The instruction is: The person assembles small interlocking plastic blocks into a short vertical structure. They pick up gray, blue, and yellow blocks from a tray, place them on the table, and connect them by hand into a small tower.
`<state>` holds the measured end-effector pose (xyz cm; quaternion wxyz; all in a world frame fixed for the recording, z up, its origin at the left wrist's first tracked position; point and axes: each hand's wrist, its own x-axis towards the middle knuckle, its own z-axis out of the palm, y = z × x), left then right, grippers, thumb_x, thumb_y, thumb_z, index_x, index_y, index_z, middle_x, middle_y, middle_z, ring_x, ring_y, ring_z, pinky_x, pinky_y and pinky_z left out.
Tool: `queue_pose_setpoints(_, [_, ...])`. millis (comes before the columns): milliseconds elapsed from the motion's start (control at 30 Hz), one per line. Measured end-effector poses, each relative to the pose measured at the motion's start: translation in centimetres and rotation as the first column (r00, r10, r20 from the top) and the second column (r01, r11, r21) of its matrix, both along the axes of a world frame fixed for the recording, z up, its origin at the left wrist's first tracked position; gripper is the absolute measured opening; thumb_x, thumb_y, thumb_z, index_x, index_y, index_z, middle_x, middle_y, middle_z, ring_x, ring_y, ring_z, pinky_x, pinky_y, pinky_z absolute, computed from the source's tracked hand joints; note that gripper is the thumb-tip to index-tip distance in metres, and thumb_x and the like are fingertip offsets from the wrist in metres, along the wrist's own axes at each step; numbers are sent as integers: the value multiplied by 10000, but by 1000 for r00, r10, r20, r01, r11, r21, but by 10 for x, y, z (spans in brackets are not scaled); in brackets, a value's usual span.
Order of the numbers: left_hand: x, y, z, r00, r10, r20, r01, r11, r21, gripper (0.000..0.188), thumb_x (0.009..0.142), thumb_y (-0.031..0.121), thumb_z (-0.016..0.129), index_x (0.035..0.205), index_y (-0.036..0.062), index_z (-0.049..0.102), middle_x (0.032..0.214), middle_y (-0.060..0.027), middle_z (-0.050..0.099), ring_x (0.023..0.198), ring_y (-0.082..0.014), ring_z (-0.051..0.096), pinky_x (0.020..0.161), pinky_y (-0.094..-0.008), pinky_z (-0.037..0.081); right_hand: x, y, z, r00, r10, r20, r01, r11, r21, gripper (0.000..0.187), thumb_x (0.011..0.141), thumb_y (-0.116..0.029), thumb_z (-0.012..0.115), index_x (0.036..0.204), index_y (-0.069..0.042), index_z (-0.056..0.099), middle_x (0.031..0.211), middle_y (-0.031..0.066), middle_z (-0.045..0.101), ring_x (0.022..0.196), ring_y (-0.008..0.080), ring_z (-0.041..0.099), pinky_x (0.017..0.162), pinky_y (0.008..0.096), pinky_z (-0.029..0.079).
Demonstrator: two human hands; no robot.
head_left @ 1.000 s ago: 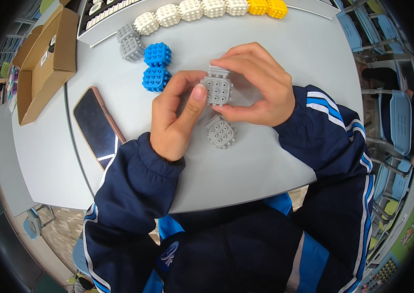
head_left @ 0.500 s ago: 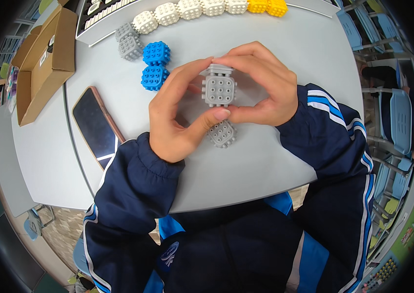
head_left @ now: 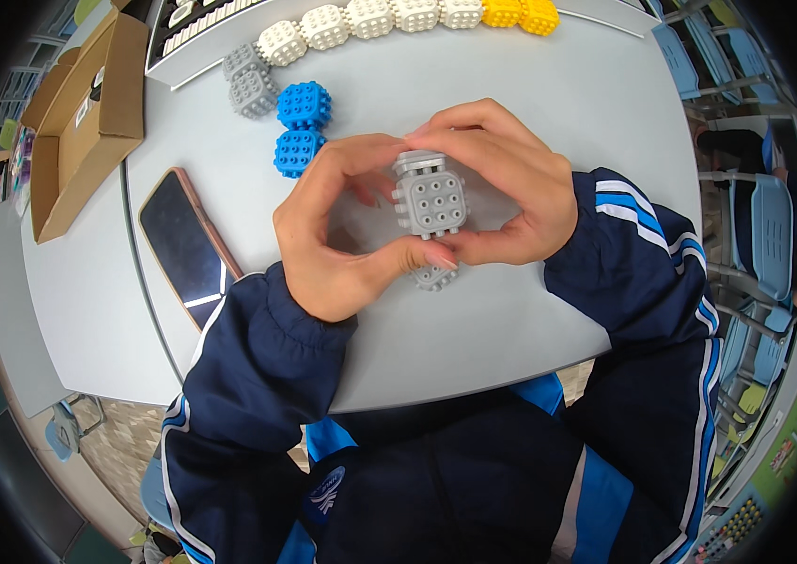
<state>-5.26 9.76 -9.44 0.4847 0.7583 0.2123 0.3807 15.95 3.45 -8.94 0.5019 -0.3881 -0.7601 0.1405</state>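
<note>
Between my two hands is a grey studded cube block (head_left: 436,202), with a flat grey piece (head_left: 419,163) at its far side. My left hand (head_left: 337,235) grips it with the thumb at its near edge and the fingertips at the far end. From the other side my right hand (head_left: 521,188) holds the same block, thumb below and fingers curled over the top. Another grey cube block (head_left: 434,277) shows just under my thumbs, partly hidden; whether it is joined to the held block I cannot tell.
Beyond my left hand are two blue studded blocks (head_left: 300,150) and a pair of grey ones (head_left: 253,92). A row of white blocks (head_left: 370,17) ends in yellow ones (head_left: 521,13) before a white tray (head_left: 178,70). A phone (head_left: 187,235) and an opened cardboard box (head_left: 98,160) lie left.
Both hands have come slightly nearer to me with the grey block, which has tilted a little. More of the lower grey block is now covered.
</note>
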Motion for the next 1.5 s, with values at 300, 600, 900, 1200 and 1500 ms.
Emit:
queue_pose_setpoints(300, [0,0,-3,999,-36,29,38,997,-63,723,616,271,991,1192,-10,657,1154,-128,692,893,-186,677,786,-307,543,2,1,-3,1000,28,0,-28,999,21,644,586,-49,884,1194,26,685,1050,158,677,994,296,647,792,355,560])
queue_pose_setpoints(600, [-3,-3,2,995,-98,30,98,995,3,651,657,217,971,1157,-52,651,1113,-165,687,891,-212,697,797,-307,562,-5,-7,0,999,42,16,-43,999,2,656,590,-39,880,1202,37,657,1030,143,668,887,288,597,725,354,529])
queue_pose_setpoints(900, [-1,-3,5,996,-42,-73,33,991,-129,595,711,136,926,1208,-32,645,1175,-150,677,888,-205,689,828,-328,544,7,0,-11,998,38,51,-34,996,-88,693,655,-89,895,1298,-8,652,1178,121,687,1059,288,596,863,362,525])
queue_pose_setpoints(1200, [-19,-7,7,994,69,-84,-60,992,110,634,690,130,915,1241,-5,630,1268,-175,656,1044,-249,653,870,-351,522,7,-14,8,991,-34,128,41,998,-49,813,701,-290,918,1385,-17,575,1321,147,607,1102,334,583,993,439,435])
queue_pose_setpoints(1500, [-41,-12,10,969,-25,-245,76,977,201,692,610,274,972,1159,-4,654,1205,-170,667,1125,-313,599,988,-418,459,7,-37,-2,941,48,334,-41,999,-29,615,668,-269,907,1194,-49,673,1101,70,661,1029,267,601,924,448,424])
